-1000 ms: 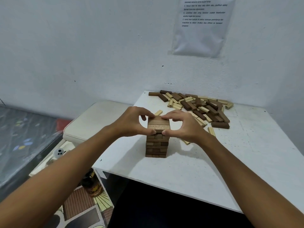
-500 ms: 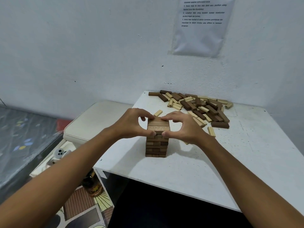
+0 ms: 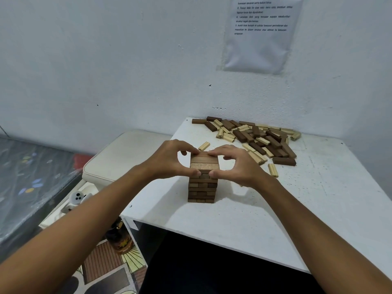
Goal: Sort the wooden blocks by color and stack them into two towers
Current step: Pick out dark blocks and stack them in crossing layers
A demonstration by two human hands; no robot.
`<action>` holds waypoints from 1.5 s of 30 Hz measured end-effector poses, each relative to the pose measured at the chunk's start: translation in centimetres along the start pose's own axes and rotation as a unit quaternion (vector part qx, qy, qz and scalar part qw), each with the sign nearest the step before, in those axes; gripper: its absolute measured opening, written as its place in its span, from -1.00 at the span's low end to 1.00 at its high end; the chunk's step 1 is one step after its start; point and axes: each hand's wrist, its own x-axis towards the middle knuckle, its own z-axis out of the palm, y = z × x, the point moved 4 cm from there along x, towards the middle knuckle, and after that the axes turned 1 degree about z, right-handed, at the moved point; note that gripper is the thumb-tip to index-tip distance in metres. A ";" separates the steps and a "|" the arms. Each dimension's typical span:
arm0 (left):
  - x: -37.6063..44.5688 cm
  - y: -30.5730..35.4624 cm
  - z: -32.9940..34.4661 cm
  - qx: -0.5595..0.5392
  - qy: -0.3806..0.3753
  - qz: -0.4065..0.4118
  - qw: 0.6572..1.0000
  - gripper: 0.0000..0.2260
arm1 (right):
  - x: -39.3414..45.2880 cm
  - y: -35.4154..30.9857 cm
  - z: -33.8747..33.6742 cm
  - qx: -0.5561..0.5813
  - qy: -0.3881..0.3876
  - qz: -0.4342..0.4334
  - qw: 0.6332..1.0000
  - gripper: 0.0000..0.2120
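A brown block tower (image 3: 203, 185) stands near the middle of the white table (image 3: 297, 209). My left hand (image 3: 169, 161) pinches the tower's top layer from the left, thumb on the near face and fingertips on the far edge. My right hand (image 3: 235, 164) pinches the same top layer from the right in the same way. A mixed pile of dark and light blocks (image 3: 254, 136) lies at the table's back, near the wall. One light block (image 3: 204, 146) lies alone just behind my left fingers.
A white cushioned seat (image 3: 125, 158) sits left of the table. A light block (image 3: 273, 170) lies right of my right hand. Below the table's left edge are a white toy (image 3: 76, 198), a dark jar (image 3: 119, 236) and a patterned floor. The wall is close behind.
Both hands stay on the tower's top layer; the fingers have shifted only slightly. The tower has not moved.
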 end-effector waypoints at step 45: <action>11.3 1.7 0.9 -0.006 -0.068 0.052 0.996 -0.68 | -0.4 8.5 -7.6 -0.060 0.133 0.125 0.981 -0.73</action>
